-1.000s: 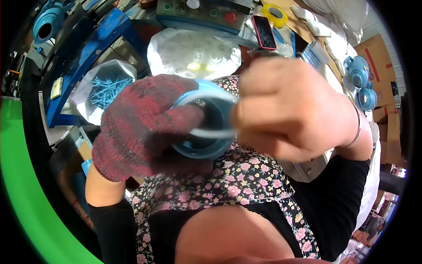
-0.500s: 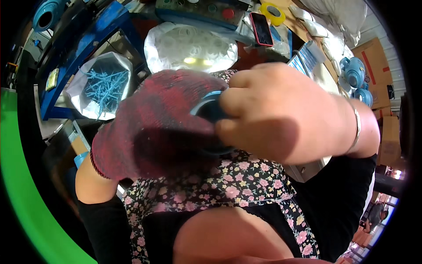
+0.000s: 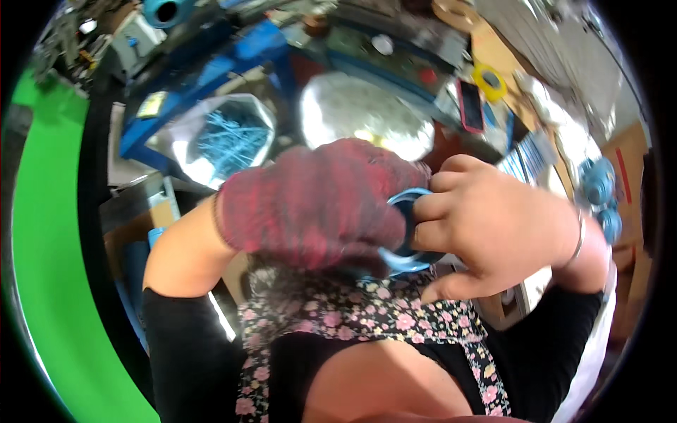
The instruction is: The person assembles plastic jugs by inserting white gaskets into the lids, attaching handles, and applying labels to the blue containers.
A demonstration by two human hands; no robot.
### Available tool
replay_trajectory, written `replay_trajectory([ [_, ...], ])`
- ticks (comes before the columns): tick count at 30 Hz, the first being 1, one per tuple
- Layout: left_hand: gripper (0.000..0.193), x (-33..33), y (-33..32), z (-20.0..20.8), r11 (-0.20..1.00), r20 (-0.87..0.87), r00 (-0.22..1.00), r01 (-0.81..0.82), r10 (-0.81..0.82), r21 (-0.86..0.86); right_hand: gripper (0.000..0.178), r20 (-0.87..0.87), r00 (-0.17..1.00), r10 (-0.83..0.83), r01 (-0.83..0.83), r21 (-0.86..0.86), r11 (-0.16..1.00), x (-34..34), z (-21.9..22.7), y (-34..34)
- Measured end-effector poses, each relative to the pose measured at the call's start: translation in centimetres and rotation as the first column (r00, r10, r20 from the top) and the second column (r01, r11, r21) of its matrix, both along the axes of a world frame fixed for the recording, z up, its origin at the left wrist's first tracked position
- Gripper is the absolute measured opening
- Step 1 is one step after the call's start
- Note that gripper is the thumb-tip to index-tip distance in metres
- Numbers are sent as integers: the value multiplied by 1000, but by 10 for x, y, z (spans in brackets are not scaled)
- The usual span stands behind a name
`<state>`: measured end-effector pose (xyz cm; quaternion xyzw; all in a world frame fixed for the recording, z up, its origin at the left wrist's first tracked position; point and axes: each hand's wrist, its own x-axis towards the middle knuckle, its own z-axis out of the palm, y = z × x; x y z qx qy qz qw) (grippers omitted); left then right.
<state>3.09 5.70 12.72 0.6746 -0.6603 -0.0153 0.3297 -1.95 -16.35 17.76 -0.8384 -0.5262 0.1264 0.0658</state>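
My left hand (image 3: 317, 204), in a dark red and black knitted glove, is closed around a blue round housing (image 3: 407, 265) with an open, ring-like rim. It holds the part in front of my chest, opening turned up and to the right. My bare right hand (image 3: 486, 229) comes from the right with its fingers curled over the rim and into the opening. Its fingertips are hidden inside, while the thumb stands apart below. Whether something small is between those fingers cannot be seen. The glove covers most of the housing.
Beyond my hands are a white bag of blue stick-like parts (image 3: 233, 141) and a bag of clear round pieces (image 3: 363, 113). A phone (image 3: 470, 106) and yellow tape roll (image 3: 489, 82) lie far right. More blue housings (image 3: 599, 182) stand at the right, near cardboard (image 3: 627, 158).
The view has shifted, so the bench things sit further right and lower. My right thumb has moved away from the fingers, and more of the housing's rim shows.
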Motion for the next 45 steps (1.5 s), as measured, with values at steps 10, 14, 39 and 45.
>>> replay_trajectory([
  [10,45,196,201,1,282,371,176,-925,912,-254,41,-720,576,-386,568,693,-445,46,-112,-80],
  [14,62,249,236,7,-8,485,-108,-979,868,-203,80,-795,552,-251,772,601,-207,63,-168,-62],
  [39,29,-166,342,-99,-157,592,-437,-872,677,-463,58,-786,200,585,966,257,15,376,-28,409],
  [45,35,-93,317,-60,-255,-352,-71,-821,933,-511,75,-795,601,-81,799,599,42,343,-41,351],
])
